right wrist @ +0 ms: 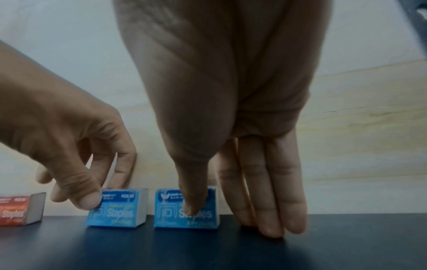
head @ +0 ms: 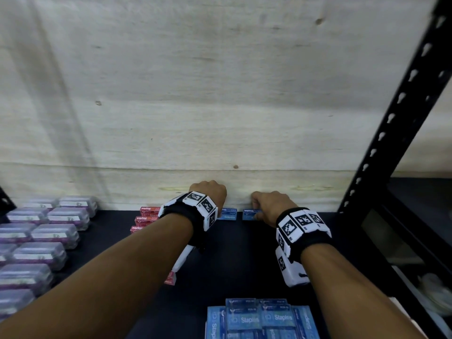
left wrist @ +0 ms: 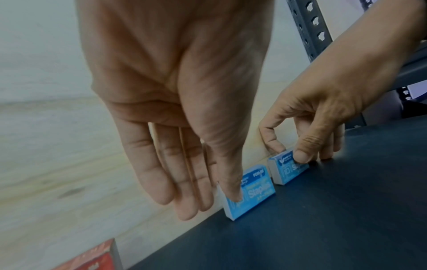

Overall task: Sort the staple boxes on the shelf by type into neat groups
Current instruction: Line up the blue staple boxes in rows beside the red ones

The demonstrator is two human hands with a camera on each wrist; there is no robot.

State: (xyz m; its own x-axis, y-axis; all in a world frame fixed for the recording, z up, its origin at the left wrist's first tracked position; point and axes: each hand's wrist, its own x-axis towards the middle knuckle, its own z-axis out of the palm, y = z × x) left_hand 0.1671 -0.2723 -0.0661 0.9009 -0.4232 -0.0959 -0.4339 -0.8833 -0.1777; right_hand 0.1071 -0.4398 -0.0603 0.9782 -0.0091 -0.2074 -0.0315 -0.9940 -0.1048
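Two small blue staple boxes stand side by side against the plywood back wall. My left hand (head: 209,193) pinches the left blue box (left wrist: 254,191) (right wrist: 120,211), thumb on its front face and fingers behind it. My right hand (head: 265,204) pinches the right blue box (left wrist: 289,170) (right wrist: 201,217) the same way, and its other fingers (right wrist: 272,210) touch the shelf just to the right. A narrow gap separates the two boxes. Several red staple boxes (head: 146,216) sit left of them by the wall. A stack of blue boxes (head: 261,319) lies at the shelf's front.
Several clear-lidded purple boxes (head: 41,231) fill the left part of the dark shelf (head: 244,253). One more red box (head: 171,277) peeks out under my left forearm. A black perforated upright (head: 391,118) bounds the right side.
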